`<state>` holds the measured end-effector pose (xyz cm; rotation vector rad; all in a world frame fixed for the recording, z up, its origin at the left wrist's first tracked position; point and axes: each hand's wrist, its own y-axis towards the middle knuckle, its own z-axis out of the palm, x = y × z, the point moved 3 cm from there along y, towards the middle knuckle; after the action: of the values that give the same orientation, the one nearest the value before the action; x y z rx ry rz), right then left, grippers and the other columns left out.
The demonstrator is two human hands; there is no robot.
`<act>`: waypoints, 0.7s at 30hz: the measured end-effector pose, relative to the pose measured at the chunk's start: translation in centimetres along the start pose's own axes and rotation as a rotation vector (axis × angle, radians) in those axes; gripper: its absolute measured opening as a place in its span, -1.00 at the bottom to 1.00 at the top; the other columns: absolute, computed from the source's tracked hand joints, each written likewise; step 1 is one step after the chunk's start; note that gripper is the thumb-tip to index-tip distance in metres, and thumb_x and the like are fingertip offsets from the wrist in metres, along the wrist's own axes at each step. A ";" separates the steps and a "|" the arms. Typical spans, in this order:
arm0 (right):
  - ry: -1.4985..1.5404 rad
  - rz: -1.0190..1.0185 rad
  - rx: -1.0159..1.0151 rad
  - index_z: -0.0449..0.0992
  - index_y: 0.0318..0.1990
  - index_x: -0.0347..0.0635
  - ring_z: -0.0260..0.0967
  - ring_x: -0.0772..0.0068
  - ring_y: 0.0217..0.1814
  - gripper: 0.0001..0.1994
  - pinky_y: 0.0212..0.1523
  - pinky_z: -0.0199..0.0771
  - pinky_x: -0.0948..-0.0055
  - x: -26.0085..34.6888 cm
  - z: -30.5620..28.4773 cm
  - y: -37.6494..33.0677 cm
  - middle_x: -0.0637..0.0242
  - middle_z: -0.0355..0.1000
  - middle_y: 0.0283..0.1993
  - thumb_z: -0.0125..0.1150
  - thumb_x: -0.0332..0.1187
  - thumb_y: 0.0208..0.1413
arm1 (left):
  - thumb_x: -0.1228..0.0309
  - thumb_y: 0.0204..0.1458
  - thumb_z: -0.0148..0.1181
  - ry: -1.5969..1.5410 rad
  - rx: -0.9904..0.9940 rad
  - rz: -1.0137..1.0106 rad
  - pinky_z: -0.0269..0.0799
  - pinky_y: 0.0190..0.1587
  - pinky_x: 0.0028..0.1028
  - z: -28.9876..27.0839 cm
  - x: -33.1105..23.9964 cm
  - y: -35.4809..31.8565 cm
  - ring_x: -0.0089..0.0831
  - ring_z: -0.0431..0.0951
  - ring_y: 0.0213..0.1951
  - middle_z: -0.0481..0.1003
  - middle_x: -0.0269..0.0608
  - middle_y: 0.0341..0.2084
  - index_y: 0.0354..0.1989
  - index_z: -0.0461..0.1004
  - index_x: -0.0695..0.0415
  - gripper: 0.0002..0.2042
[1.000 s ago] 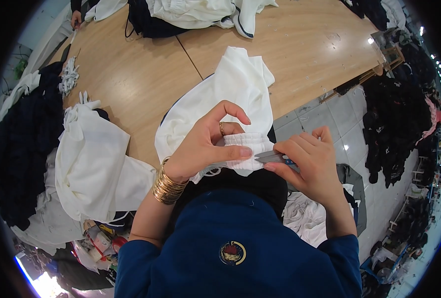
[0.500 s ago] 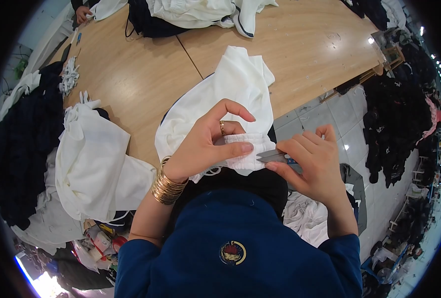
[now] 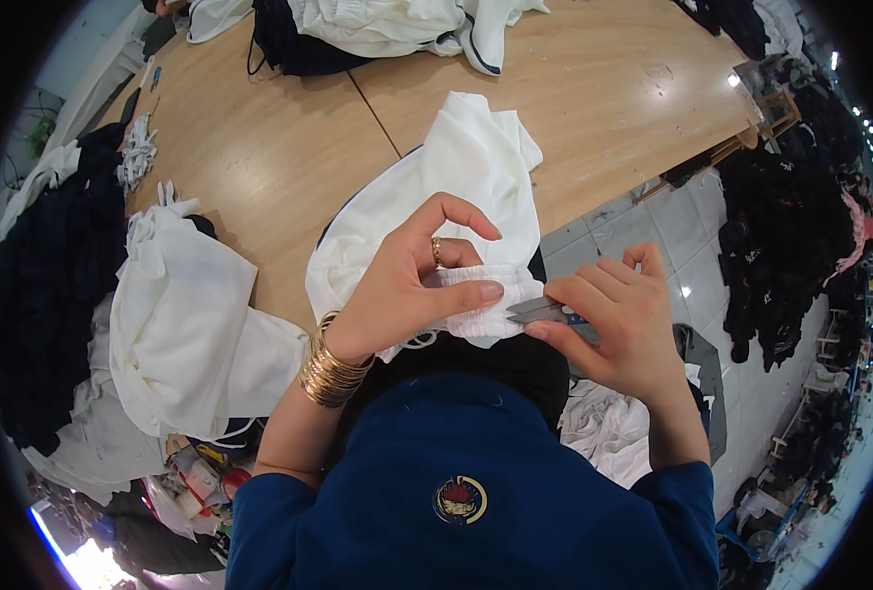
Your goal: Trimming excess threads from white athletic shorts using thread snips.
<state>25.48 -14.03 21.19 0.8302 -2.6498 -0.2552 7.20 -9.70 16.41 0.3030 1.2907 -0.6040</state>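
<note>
A white garment [image 3: 456, 172] with a dark edge lies over the table's near edge, its gathered elastic band [image 3: 495, 307] turned toward me. My left hand [image 3: 407, 285] pinches that band between thumb and fingers, the index finger arched above it. In my right hand [image 3: 608, 320] is a pair of thread snips [image 3: 540, 312], grey blades pointing left. The blade tips lie at the right part of the band; whether a thread is between them is too small to tell. A white cord loop hangs below the band.
Wooden table [image 3: 603, 108] ahead. White garments [image 3: 180, 324] hang over its left side, beside dark cloth [image 3: 53, 275]. Another white and navy pile [image 3: 377, 29] sits at the far side. White fabric [image 3: 608, 428] lies low at right; black garments [image 3: 785, 226] stand beyond the tiled floor.
My hands and the band have barely shifted, slightly left. At the far left, another person's hand has drawn back toward the frame's edge, and the white cloth there has moved.
</note>
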 end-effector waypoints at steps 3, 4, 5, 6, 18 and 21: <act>0.002 0.005 -0.007 0.42 -0.43 -0.05 0.20 0.46 -0.54 -0.76 -0.32 0.06 0.34 0.0 0.0 0.0 0.47 0.22 -0.62 0.25 -0.12 -0.10 | 0.54 -0.10 0.24 0.039 0.014 0.003 0.28 -0.51 -0.74 0.0 0.1 0.1 -0.74 0.42 -0.50 0.49 -0.31 -0.53 -0.14 0.23 0.11 -0.63; 0.009 0.004 -0.004 0.42 -0.43 -0.05 0.20 0.46 -0.54 -0.76 -0.32 0.06 0.34 0.0 0.1 0.0 0.48 0.22 -0.62 0.25 -0.12 -0.10 | 0.54 -0.10 0.24 0.031 0.013 0.002 0.28 -0.52 -0.74 0.0 0.1 0.1 -0.74 0.42 -0.50 0.49 -0.32 -0.53 -0.14 0.23 0.11 -0.63; 0.017 0.002 0.000 0.42 -0.43 -0.05 0.20 0.46 -0.54 -0.76 -0.32 0.06 0.35 0.1 0.1 0.0 0.48 0.22 -0.62 0.25 -0.12 -0.10 | 0.54 -0.10 0.24 0.023 0.013 0.001 0.28 -0.52 -0.74 -0.1 0.2 0.1 -0.74 0.42 -0.51 0.48 -0.32 -0.54 -0.14 0.23 0.11 -0.63; 0.017 0.003 -0.001 0.42 -0.43 -0.05 0.20 0.46 -0.54 -0.76 -0.32 0.06 0.35 0.1 0.2 0.1 0.48 0.22 -0.62 0.25 -0.12 -0.10 | 0.54 -0.10 0.24 0.024 0.013 0.001 0.28 -0.52 -0.74 -0.1 0.2 0.1 -0.74 0.42 -0.51 0.48 -0.32 -0.54 -0.14 0.23 0.11 -0.63; 0.012 -0.012 -0.049 0.43 -0.48 -0.04 0.19 0.48 -0.58 -0.78 -0.36 0.05 0.36 0.1 0.8 0.0 0.49 0.22 -0.64 0.26 -0.14 -0.10 | 0.54 -0.10 0.24 -0.040 0.003 -0.004 0.25 -0.50 -0.74 -0.2 0.5 0.1 -0.73 0.40 -0.52 0.47 -0.33 -0.56 -0.13 0.22 0.12 -0.63; 0.009 0.019 -0.043 0.43 -0.48 -0.05 0.18 0.48 -0.59 -0.78 -0.37 0.04 0.37 0.0 1.1 -0.1 0.49 0.23 -0.64 0.26 -0.14 -0.10 | 0.54 -0.09 0.24 -0.018 0.000 -0.007 0.24 -0.51 -0.74 -0.2 0.5 0.0 -0.74 0.39 -0.53 0.47 -0.34 -0.56 -0.13 0.22 0.12 -0.63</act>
<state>25.14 -14.01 20.18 0.7900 -2.6330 -0.3022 7.14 -9.70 15.84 0.2918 1.2749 -0.6115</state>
